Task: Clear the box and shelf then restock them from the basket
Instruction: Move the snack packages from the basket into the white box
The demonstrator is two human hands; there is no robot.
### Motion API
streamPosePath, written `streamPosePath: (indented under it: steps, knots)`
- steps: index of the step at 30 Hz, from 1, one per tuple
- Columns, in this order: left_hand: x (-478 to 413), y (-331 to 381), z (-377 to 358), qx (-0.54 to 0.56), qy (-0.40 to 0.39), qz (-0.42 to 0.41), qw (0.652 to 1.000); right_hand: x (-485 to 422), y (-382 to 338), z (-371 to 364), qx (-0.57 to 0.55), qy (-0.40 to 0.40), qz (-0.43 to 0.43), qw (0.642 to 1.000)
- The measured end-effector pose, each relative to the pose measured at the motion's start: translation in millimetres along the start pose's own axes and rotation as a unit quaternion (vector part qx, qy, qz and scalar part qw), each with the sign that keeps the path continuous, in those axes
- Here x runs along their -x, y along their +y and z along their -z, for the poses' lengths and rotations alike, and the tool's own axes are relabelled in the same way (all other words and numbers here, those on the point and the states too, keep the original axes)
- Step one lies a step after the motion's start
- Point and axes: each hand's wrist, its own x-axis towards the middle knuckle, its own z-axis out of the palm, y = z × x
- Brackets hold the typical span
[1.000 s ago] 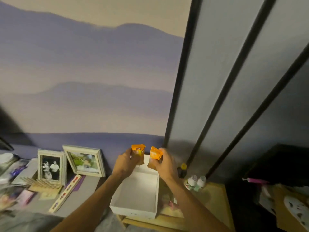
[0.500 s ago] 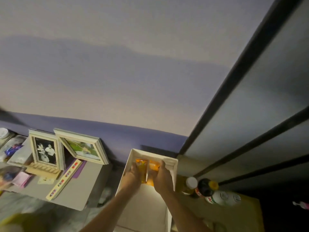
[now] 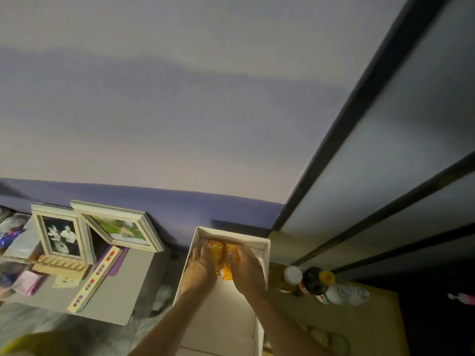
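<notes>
A white open box [image 3: 259,244] stands at the bottom centre against the purple wall. Two orange packets [image 3: 222,258] lie side by side at its far end. My left hand [image 3: 199,269] holds the left packet and my right hand [image 3: 248,271] holds the right one, both hands reaching down inside the box. The near part of the box floor is bare. A yellow thing [image 3: 23,345], perhaps the basket, shows blurred at the bottom left corner.
Several bottles [image 3: 318,281] stand on a wooden shelf [image 3: 372,319] right of the box. Two picture frames [image 3: 90,235], a ruler [image 3: 96,278] and papers sit on a grey surface to the left. A panelled wall with dark strips rises at right.
My hands carried the two orange packets from above the box down to its far end. My view swung up the wall, then steadied.
</notes>
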Motion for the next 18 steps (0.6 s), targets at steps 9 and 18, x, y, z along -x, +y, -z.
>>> streamPosePath:
  steps: [9, 18]
  knots:
    - [42, 44, 69, -0.143, 0.011, -0.150, 0.978, 82, -41, 116, 0.082, 0.023, 0.060, 0.995]
    - [123, 160, 93, -0.244, 0.046, -0.280, 0.927, 193, -23, 224, 0.096, 0.204, -0.029, 0.974]
